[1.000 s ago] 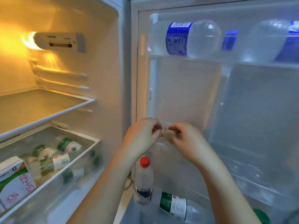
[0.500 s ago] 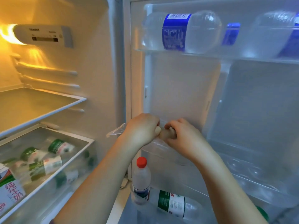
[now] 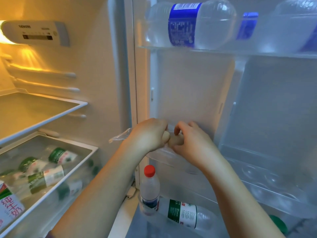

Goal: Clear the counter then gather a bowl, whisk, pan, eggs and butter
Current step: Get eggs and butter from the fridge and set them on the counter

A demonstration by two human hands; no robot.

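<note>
Since a second ago, a clear plastic bag (image 3: 120, 137) has come into view, sticking out left of the left hand (image 3: 149, 134), whose curled fingers grip it. The pale egg (image 3: 175, 141) sits between both hands, pinched by the right hand (image 3: 193, 143). Just below the egg stands a red-capped bottle (image 3: 149, 186). Above it lies a blue-labelled water bottle (image 3: 188, 23). Far left of it, the control panel (image 3: 36, 32) reads SIEMENS, and a milk carton (image 3: 8, 208) shows red Chinese characters.
</note>
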